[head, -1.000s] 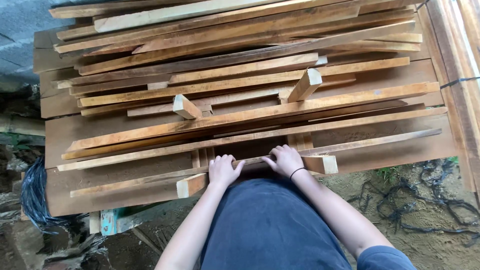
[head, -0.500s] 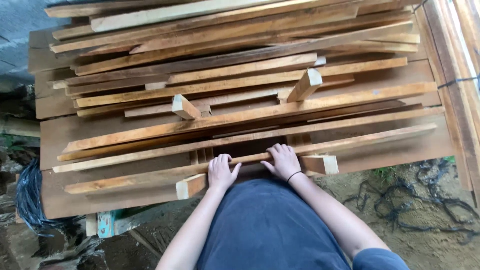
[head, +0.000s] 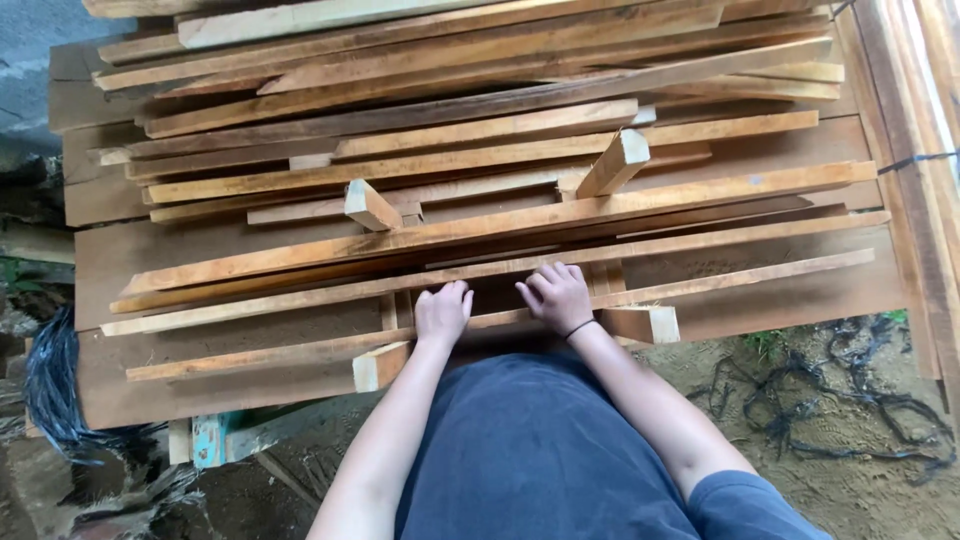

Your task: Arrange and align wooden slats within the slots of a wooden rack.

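Right of the stacked wood pile (head: 480,150), tangled black cords (head: 840,400) lay on dirt; left, perhaps dark netting (head: 55,400).

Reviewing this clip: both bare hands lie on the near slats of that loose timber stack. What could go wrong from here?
Splinters seem likely: the left hand and right hand press bare on a rough thin slat. Short blocks perched loosely on the stack could slide off if the slats shift.

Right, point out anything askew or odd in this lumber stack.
Two short blocks sit crooked across the long slats: one tilted block upper right, another left of centre. Both hands, left hand and right hand, rest on the front slat. Black strapping lies tangled on the dirt.
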